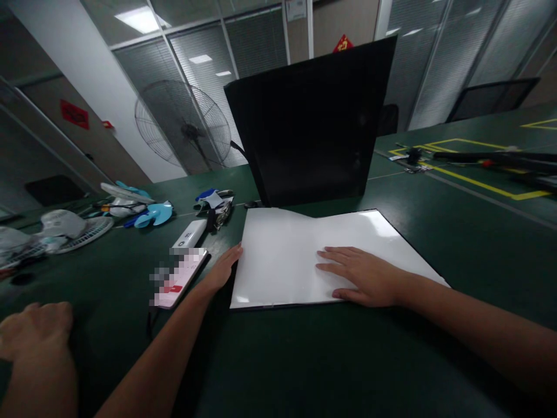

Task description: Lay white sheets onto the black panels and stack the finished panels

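Observation:
An open booklet [278,255] with glossy, blank white pages and a thin dark cover edge lies flat on the dark green table. My right hand [365,276] rests on its right page with the fingers spread and holds nothing. At the booklet's left edge is my left hand [224,267], seen from the side, its fingers stretched out and the tips touching the edge. Just left of that hand lies a pink phone [185,278], partly pixelated, with a white box-shaped device [191,233] behind it.
A large black panel [313,128] stands upright behind the booklet. Another person's closed hand [37,328] rests at far left. Keys [223,213], a blue-bladed fan part [154,215] and white fan parts [65,226] lie on the left. Blurred black equipment [491,159] lies at right.

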The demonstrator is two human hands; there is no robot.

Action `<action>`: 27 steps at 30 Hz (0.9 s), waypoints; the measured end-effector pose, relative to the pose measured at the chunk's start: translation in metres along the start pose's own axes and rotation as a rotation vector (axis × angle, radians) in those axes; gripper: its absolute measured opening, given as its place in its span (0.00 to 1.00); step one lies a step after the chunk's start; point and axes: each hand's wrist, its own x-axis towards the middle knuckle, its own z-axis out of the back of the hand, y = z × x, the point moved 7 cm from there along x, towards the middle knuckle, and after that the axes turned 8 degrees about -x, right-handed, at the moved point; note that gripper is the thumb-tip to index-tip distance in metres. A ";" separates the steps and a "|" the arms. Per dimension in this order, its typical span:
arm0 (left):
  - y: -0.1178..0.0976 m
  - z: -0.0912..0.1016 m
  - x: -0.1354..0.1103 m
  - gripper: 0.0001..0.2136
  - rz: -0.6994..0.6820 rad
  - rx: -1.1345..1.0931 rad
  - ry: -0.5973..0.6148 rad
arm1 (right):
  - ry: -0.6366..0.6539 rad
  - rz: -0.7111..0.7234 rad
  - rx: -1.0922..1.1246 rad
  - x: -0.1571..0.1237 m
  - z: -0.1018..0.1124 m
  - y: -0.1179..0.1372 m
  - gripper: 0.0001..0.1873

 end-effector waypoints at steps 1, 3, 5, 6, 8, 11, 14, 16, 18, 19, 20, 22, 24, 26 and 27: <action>-0.002 0.000 0.001 0.30 -0.002 -0.018 0.016 | -0.003 0.003 0.004 0.000 0.001 0.000 0.39; -0.007 -0.002 0.000 0.33 0.005 -0.023 0.050 | -0.008 0.005 0.006 0.000 0.002 0.000 0.39; -0.013 -0.003 -0.002 0.37 0.005 0.008 0.070 | 0.000 0.003 -0.007 0.000 0.002 0.000 0.39; -0.015 -0.004 -0.003 0.39 -0.003 0.025 0.071 | 0.008 0.001 -0.016 0.000 0.002 0.000 0.39; -0.019 -0.006 -0.005 0.38 -0.018 0.053 0.069 | 0.019 -0.004 -0.028 0.000 0.001 0.001 0.39; -0.019 -0.012 -0.007 0.29 -0.038 0.136 0.104 | 0.012 -0.019 -0.029 0.001 0.002 0.002 0.41; -0.022 -0.015 -0.008 0.24 -0.097 0.207 0.120 | 0.000 -0.029 -0.016 0.001 0.002 0.003 0.43; -0.025 -0.015 -0.009 0.23 -0.113 0.217 0.103 | 0.007 -0.025 -0.010 0.001 0.001 0.005 0.46; -0.028 -0.016 -0.011 0.22 -0.109 0.223 0.093 | 0.021 -0.014 -0.010 0.002 0.000 0.007 0.50; -0.029 -0.017 -0.011 0.22 -0.110 0.232 0.092 | 0.023 -0.005 -0.011 0.002 0.000 0.008 0.52; -0.030 -0.018 -0.011 0.23 -0.116 0.247 0.092 | 0.019 0.008 -0.011 0.002 0.000 0.010 0.54; -0.032 -0.021 -0.012 0.23 -0.141 0.288 0.095 | 0.001 0.045 -0.010 0.003 0.001 0.013 0.55; -0.033 -0.023 -0.013 0.23 -0.172 0.334 0.097 | -0.022 0.089 -0.023 0.003 0.001 0.015 0.52; -0.033 -0.025 -0.013 0.23 -0.190 0.364 0.096 | -0.068 0.127 -0.064 0.003 0.004 0.019 0.46; -0.033 -0.025 -0.014 0.24 -0.192 0.371 0.095 | -0.107 0.151 -0.099 0.002 0.006 0.022 0.42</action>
